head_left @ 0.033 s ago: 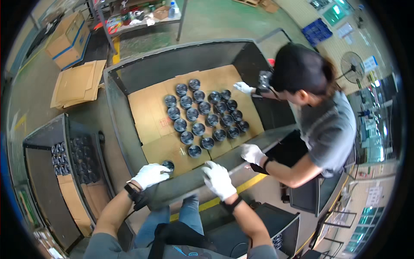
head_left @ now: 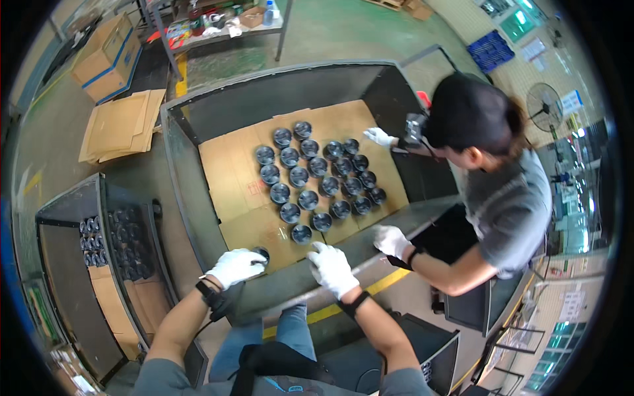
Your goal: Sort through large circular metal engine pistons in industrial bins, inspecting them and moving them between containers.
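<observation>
My left hand (head_left: 235, 266), in a white glove, reaches over the near rim of a dark metal bin. Its fingers close round a dark, round, piston-like metal part (head_left: 262, 253), which they partly cover. My right hand (head_left: 334, 269), also gloved, is at the same rim with fingers apart and nothing in it. Several like parts stand grouped on the cardboard lining, the closest to my right hand being a round part (head_left: 301, 233) just beyond it.
The bin's dark wall (head_left: 277, 88) surrounds the cardboard sheet (head_left: 228, 178). A co-worker (head_left: 505, 198) leans in from the right, one gloved hand inside the bin, the other by its near rim. At left stand a second bin (head_left: 72, 270) holding parts, flattened cardboard (head_left: 119, 129) and a carton (head_left: 109, 59).
My left fingers have moved onto the round part and now cover more of it. The whole view has shifted slightly. My right hand stays by the rim.
</observation>
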Demonstrator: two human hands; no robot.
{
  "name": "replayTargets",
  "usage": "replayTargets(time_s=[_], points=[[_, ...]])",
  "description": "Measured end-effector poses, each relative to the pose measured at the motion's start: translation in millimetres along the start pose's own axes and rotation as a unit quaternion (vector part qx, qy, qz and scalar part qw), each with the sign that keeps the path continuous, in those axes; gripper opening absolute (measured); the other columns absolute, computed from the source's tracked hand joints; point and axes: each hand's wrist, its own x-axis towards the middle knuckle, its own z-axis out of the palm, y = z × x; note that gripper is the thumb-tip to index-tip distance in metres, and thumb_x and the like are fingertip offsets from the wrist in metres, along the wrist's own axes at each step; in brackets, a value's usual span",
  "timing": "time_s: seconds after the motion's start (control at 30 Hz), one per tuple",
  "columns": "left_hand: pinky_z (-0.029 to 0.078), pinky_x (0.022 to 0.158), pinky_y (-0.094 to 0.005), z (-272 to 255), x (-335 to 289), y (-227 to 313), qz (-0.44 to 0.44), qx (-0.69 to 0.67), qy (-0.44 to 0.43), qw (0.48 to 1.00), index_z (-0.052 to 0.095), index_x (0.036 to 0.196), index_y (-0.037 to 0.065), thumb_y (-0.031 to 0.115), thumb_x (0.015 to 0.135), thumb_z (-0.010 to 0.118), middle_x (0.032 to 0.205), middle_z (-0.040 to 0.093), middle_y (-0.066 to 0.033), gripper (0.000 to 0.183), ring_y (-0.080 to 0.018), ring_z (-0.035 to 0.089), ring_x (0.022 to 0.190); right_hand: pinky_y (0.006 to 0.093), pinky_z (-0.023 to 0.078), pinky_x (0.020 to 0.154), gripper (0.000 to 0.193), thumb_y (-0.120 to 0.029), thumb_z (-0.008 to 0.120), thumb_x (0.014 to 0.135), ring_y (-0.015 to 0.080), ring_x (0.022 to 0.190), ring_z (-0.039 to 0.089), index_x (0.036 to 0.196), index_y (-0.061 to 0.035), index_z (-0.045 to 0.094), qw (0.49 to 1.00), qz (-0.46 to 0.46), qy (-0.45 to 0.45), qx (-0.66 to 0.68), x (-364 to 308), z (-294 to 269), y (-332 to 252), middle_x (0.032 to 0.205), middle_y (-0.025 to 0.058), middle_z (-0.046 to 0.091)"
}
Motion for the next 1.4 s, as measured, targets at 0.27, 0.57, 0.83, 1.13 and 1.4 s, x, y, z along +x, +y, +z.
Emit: replayTargets(time_s=[0.27,0.57,0.83,1.13,1.4], points=[[0.050,0.098,-0.0451,18,186,-60,-0.181,0.029,0.034,0.982,0.061,0.133,0.028,0.033,0.083,0.062,0.132,0.058,-0.0195,0.050,-0.0362,0.060,0.117,0.0433,0.042,0.102,0.038,-0.021,0.051,0.095,0.0297,0.122,0.054,0.127,-0.0038,0.063,0.920,-0.065,-0.320,-0.216,127,218,120,0.135,0.0102,0.056],[0.038,0.105,-0.0523,91,380,-141,-0.111,0.173,0.194,0.959,0.061,0.128,0.017,0.023,0.090,0.059,0.137,0.049,-0.0240,0.038,-0.0426,0.047,0.128,0.0415,0.041,0.104,0.050,-0.016,0.050,0.092,0.0282,0.120,0.053,0.140,-0.0029,0.051,0.929,-0.083,-0.331,-0.146,139,303,185,0.137,0.0141,0.051],[0.042,0.086,-0.0455,112,435,-166,-0.140,0.195,0.255,0.937,0.066,0.105,0.000,0.020,0.087,0.060,0.109,0.059,-0.0136,0.027,-0.0296,0.054,0.105,0.0394,0.050,0.088,0.042,-0.013,0.047,0.093,0.0334,0.097,0.061,0.133,0.0002,0.049,0.960,-0.061,-0.252,-0.107,138,302,185,0.105,0.0182,0.061],[0.051,0.079,-0.0456,-8,298,-85,-0.101,0.196,0.213,0.952,0.071,0.078,0.008,0.019,0.068,0.069,0.097,0.062,-0.0192,0.016,-0.0377,0.060,0.092,0.0373,0.050,0.086,0.031,-0.011,0.047,0.094,0.0272,0.100,0.064,0.120,-0.0034,0.062,0.929,-0.068,-0.312,-0.185,150,294,166,0.111,0.0132,0.064],[0.052,0.087,-0.0417,-72,79,-44,0.139,0.146,0.325,0.924,0.073,0.097,0.008,0.017,0.072,0.064,0.108,0.067,-0.0197,0.028,-0.0327,0.064,0.103,0.0481,0.052,0.070,0.015,-0.004,0.051,0.081,0.0387,0.076,0.065,0.089,0.0006,0.063,0.966,0.160,-0.119,0.166,163,132,46,0.081,0.0247,0.064]])
